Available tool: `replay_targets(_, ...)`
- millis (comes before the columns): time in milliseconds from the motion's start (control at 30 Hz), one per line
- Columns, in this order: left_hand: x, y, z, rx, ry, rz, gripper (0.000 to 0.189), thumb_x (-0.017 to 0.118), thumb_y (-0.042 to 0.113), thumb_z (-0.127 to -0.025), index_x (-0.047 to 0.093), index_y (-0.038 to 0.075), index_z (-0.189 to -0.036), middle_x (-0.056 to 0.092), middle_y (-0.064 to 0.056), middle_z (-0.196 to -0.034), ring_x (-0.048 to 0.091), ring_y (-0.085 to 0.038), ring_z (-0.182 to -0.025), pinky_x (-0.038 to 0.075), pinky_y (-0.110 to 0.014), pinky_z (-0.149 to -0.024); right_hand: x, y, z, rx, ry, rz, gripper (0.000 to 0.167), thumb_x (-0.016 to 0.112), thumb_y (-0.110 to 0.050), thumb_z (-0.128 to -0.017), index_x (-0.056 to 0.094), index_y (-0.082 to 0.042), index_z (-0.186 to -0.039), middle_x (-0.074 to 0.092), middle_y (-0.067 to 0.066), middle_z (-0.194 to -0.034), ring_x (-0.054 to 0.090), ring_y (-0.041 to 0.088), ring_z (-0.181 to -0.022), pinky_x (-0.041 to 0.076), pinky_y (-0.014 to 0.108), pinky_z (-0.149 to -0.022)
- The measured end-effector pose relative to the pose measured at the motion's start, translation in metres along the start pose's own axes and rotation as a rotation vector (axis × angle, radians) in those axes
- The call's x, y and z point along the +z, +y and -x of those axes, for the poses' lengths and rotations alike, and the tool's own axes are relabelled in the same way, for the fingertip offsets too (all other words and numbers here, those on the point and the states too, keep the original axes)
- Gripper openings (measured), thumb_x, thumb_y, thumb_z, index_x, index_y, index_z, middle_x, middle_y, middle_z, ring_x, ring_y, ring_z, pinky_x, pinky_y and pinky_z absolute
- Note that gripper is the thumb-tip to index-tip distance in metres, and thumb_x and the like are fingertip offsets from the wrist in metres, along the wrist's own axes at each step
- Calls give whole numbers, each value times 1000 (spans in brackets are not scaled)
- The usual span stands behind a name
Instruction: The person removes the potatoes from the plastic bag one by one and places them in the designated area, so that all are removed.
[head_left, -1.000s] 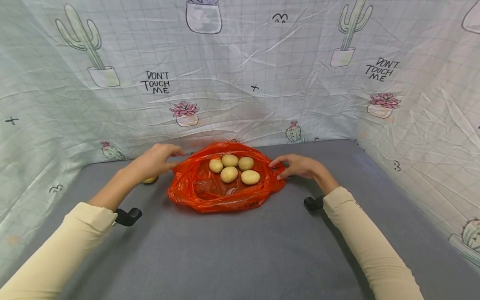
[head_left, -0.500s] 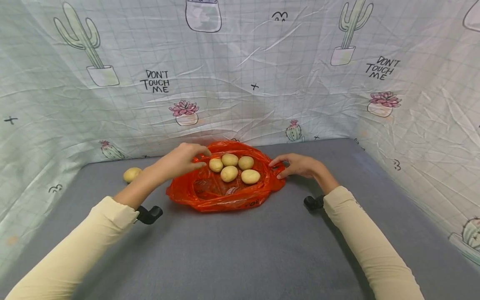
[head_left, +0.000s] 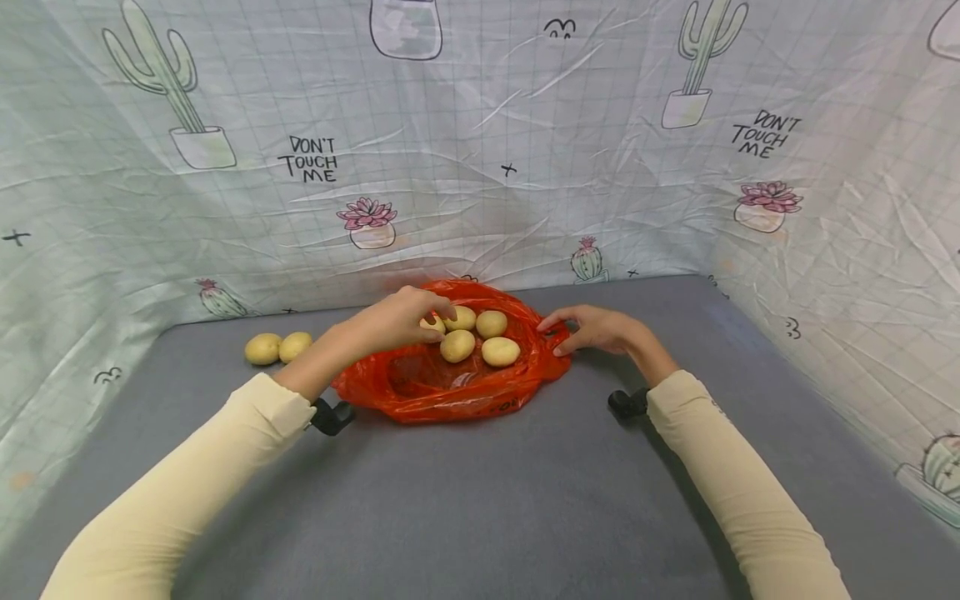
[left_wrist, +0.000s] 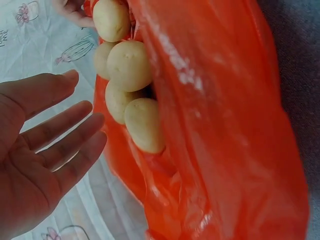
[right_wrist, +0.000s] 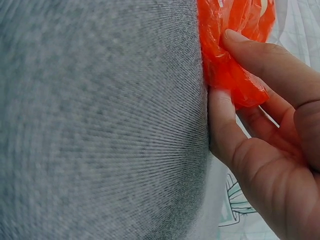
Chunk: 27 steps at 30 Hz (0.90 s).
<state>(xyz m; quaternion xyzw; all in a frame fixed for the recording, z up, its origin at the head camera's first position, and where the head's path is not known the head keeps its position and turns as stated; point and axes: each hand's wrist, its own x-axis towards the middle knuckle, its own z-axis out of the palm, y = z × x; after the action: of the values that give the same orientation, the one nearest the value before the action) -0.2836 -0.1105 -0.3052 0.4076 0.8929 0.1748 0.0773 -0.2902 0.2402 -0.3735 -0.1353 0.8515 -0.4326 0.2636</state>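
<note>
A red plastic bag [head_left: 450, 407] lies spread on the table with its mouth open and several pale yellow potatoes inside. My left hand [head_left: 393, 321] hovers over the bag's left side, fingers near a potato [head_left: 457, 346] and partly covering another. In the left wrist view, the left hand [left_wrist: 45, 135] has its fingers extended and apart, holding nothing, beside the potatoes [left_wrist: 130, 65]. At the bag's right end, my right hand [head_left: 600, 327] holds the rim. The right wrist view shows the right hand [right_wrist: 270, 130] with thumb and finger on either side of the crumpled red plastic [right_wrist: 235, 75].
Two potatoes [head_left: 262, 349] lie on the grey table [head_left: 480, 500] left of the bag, near my left forearm. A cactus-print cloth [head_left: 480, 150] hangs behind and along the sides. Black wrist mounts [head_left: 628, 404] jut out below both sleeves.
My left hand has moved right, from beside the bag's left edge to over the potatoes in it. Two loose potatoes at left have come out from behind the forearm. My right hand stays put.
</note>
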Motion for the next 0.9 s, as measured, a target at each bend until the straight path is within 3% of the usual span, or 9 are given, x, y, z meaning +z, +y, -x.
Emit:
replay_targets(133, 3, 0, -9, -18, -39, -1, 31, 77, 7, -90, 71, 2, -120, 71, -15, -120, 68, -31, -106, 57, -41, -90, 0, 0, 0, -4, -4, -5, 55, 75, -4, -91, 56, -5, -143, 31, 20, -161, 24, 36, -149, 29, 52, -117)
replay_targets(433, 6, -2, -28, 7, -131, -22, 34, 82, 12, -86, 72, 4, -118, 73, -15, -114, 68, -31, -106, 57, -39, -89, 0, 0, 0, -1, -2, -4, 55, 74, -4, -91, 56, -5, -143, 31, 20, -161, 24, 36, -149, 29, 52, -117)
replay_targets(600, 9, 0, -37, -27, -191, -12, 37, 82, 14, -87, 72, 5, -121, 72, -14, -114, 67, -29, -106, 57, -38, -90, 0, 0, 0, 1, -7, -1, 54, 74, -4, -92, 56, -6, -143, 31, 20, -161, 25, 36, -148, 31, 51, -116)
replay_targets(767, 14, -2, -43, -24, -202, -24, 42, 84, 11, -83, 72, 3, -122, 73, -12, -113, 66, -26, -106, 56, -37, -90, -1, 0, 0, 2, -7, -3, 55, 74, -3, -92, 56, -6, -143, 30, 20, -161, 23, 36, -149, 31, 51, -116)
replay_targets(900, 17, -3, -45, 33, -214, -58, 25, 88, 11, -79, 74, 4, -98, 61, 1, -78, 54, -14, -77, 46, -25, -69, -1, 1, 0, 2, -7, -4, 54, 74, -3, -92, 56, -6, -143, 30, 19, -161, 23, 35, -149, 31, 50, -117)
